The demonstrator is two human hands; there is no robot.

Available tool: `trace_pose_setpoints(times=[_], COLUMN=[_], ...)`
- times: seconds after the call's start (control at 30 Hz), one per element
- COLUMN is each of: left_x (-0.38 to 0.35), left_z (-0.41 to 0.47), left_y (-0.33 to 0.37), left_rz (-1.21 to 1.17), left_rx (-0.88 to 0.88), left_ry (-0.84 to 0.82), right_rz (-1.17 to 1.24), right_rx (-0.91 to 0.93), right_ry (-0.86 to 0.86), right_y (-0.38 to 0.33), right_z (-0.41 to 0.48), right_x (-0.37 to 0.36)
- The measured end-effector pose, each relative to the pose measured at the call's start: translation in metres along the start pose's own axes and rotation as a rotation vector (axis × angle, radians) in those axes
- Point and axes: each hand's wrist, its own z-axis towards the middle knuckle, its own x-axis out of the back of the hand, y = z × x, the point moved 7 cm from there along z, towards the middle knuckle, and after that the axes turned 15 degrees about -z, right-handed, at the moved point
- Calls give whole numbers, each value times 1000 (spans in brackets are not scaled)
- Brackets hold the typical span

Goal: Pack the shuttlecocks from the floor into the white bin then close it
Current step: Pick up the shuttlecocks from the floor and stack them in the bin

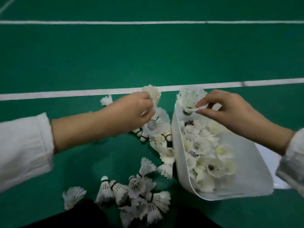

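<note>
While left hand [130, 111] grips shuttlecocks [153, 94] | right hand [230, 109] pinches shuttlecock [189, 97] over bin [256, 170]

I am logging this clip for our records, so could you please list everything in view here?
floor: one, green, throughout.
lines: at least two, white, across the floor beyond the hands.
bin: one, white, open, on the floor right of centre.
binned shuttlecocks: many, white, piled inside the bin.
loose shuttlecocks: many, white, on the floor left of the bin.
panel: one, white, flat, right of the bin, partly hidden.
clothing: dark, bottom edge.
sleeves: two, white, at both side edges.
left hand: fingers grip shuttlecocks above the loose ones.
right hand: fingers pinch a shuttlecock over the bin's far end.
</note>
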Motion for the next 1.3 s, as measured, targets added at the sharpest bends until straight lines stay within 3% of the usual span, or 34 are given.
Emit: trace_pose_setpoints(times=[0.17, 0.27, 0.43, 0.63, 0.77, 0.9, 1.0, 1.07, 1.2, 1.3], left_x=[-42, -72, -117, -151, -162, -171, -173, -171, -170, -173], left_z=[52, 69, 74, 66, 65, 69, 74, 80, 97, 106], left_y=[48, 58, 51, 43, 41, 40, 41, 42, 50, 57], left_rz=[-26, -115, -237, -202, -175, -186, -215, -252, -293, -297], left_rx=[-8, 47, 163, 156, 157, 166, 184, 213, 227, 211], left_ry=[-12, 65, 161, 146, 136, 129, 146, 177, 178, 132], right_rz=[78, 124, 79, -107, -136, -229, -70, 24, -121, -73], right_rx=[-242, -333, -314, -211, -239, -146, -191, -75, 148, 89], right_ry=[72, 44, -107, -302, -294, -372, -173, 23, 126, 195], right_y=[86, 120, 135, 138, 139, 135, 137, 126, 104, 121], right_z=[-46, -60, -51, -35, -26, -30, -43, -58, -71, -58], right_x=[-10, -48, -119, -178, -189, -181, -136, -102, -94, -94])
